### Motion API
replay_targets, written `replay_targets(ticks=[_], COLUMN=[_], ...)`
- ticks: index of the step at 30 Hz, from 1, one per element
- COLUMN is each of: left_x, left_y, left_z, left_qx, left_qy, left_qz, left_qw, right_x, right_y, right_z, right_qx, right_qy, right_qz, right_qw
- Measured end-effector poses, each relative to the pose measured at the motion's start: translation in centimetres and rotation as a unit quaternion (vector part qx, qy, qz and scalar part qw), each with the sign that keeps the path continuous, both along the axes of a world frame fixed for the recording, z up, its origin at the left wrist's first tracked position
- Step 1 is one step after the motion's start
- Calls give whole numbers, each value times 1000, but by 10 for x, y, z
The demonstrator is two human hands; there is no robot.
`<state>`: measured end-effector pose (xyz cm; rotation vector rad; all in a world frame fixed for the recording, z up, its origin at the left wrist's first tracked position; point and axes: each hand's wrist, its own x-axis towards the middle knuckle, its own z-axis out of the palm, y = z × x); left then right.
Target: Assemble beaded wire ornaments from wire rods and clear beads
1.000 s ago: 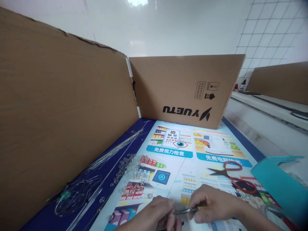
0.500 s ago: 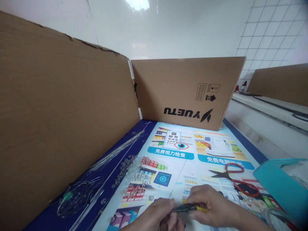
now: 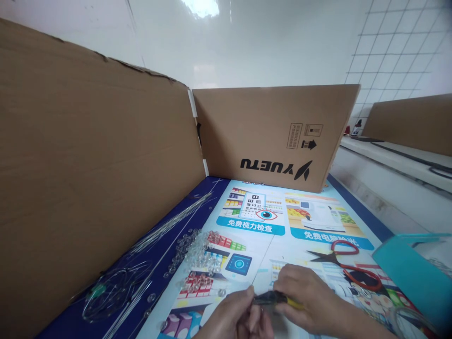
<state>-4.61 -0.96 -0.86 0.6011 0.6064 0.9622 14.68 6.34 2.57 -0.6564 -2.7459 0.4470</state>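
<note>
My right hand (image 3: pixel 300 294) is closed around the yellow handles of a pair of pliers (image 3: pixel 270 297), whose dark jaws point left. At the tip of those jaws, my left hand (image 3: pixel 236 313) has its thumb and fingers pinched together. What it pinches is too small or too hidden to name. To the left of my hands lies a loose pile of clear beads (image 3: pixel 199 254). Scissors (image 3: pixel 330 257) with red handles rest open to the right, beyond my right hand.
Thin wires (image 3: pixel 173 221) lie in a bundle along the left, near a coil of wire (image 3: pixel 116 292) with a green piece. Cardboard panels (image 3: pixel 106 141) stand at the left and back. A teal holder (image 3: pixel 409 273) and a clear round container (image 3: pixel 413 320) sit at right.
My left thumb has straightened upward a little by the plier tips. My right hand has shifted slightly, still on the pliers. The other objects stay in place.
</note>
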Motion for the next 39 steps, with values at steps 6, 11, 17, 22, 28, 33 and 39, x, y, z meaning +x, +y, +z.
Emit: replay_targets(ticks=[6, 11, 17, 22, 28, 33, 39], left_x=[-6, -9, -12, -11, -12, -10, -12], left_y=[9, 10, 10, 10, 11, 10, 14], left_z=[-5, -7, -4, -5, -8, -4, -6], left_qx=[86, 52, 39, 40, 34, 2, 54], left_qy=[-6, -10, 8, 7, 16, 1, 83], left_qz=[50, 63, 75, 78, 75, 81, 168], left_qw=[995, 997, 996, 996, 996, 997, 981], right_x=[5, 3, 2, 3, 1, 1, 1], right_y=[7, 1, -2, -3, -2, -1, -3], right_z=[22, 22, 24, 25, 17, 14, 11], right_qx=[-152, -116, -94, -87, -70, -21, 21], right_qy=[-16, -54, -74, -69, -94, -95, -74], right_qz=[-22, -32, -55, -73, -83, -92, -85], right_qw=[988, 991, 991, 991, 990, 991, 993])
